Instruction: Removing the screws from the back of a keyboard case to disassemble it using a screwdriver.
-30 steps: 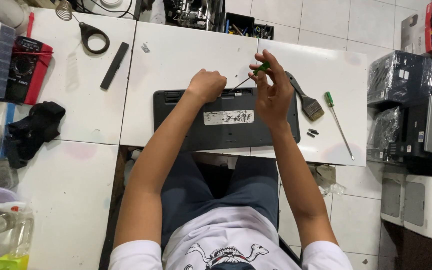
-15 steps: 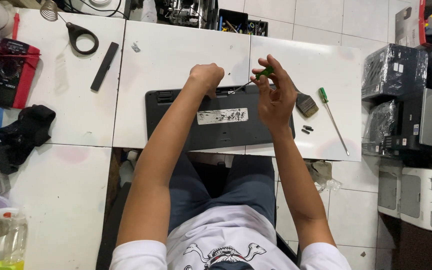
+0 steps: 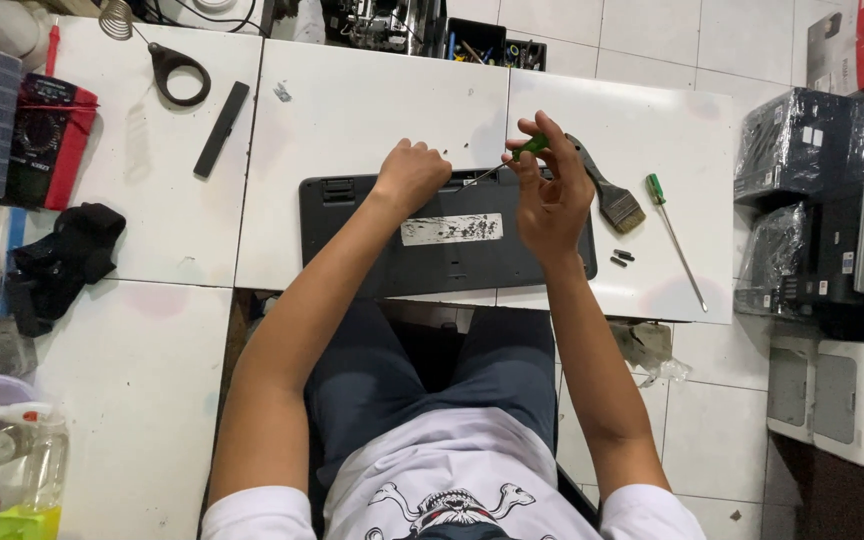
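A black keyboard (image 3: 352,240) lies upside down on the white table (image 3: 372,110), a worn white label on its back. My left hand (image 3: 410,172) rests closed on the keyboard's far edge, near its middle. My right hand (image 3: 549,190) holds a green-handled screwdriver (image 3: 512,160) above the keyboard's right part; its shaft slants down and left toward my left hand.
A paint brush (image 3: 607,192), a second green screwdriver (image 3: 674,238) and two small black screws (image 3: 620,258) lie to the right. A black strip (image 3: 221,128), a tape ring (image 3: 178,72), a red multimeter (image 3: 49,140) and a black cloth (image 3: 57,262) sit left. Boxes (image 3: 802,150) stand right.
Both hands stay at the keyboard's far edge. My right hand has turned a little around the screwdriver handle. The camera has shifted slightly.
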